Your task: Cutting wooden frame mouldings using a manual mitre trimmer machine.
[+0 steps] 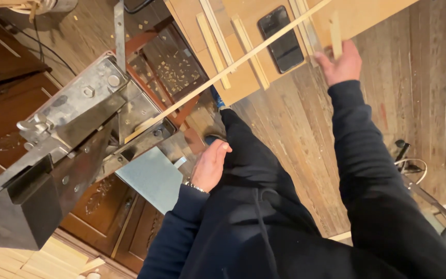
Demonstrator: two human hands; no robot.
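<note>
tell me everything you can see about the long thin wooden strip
The long thin wooden strip is pale, straight, slender wood. It runs diagonally from the metal cutting machine, where its lower end rests in the opening, up across the wooden board toward the top edge. The right hand is near its upper part, holding a shorter strip.

From my feed it's a worn, dark plank floor [388, 103] with wood chips scattered near the top. Dark carved wooden cabinet doors [6, 129] run down the left side, pale boards [37, 261] are stacked bottom left, and a black cable [47, 49] trails across the floor.
</note>
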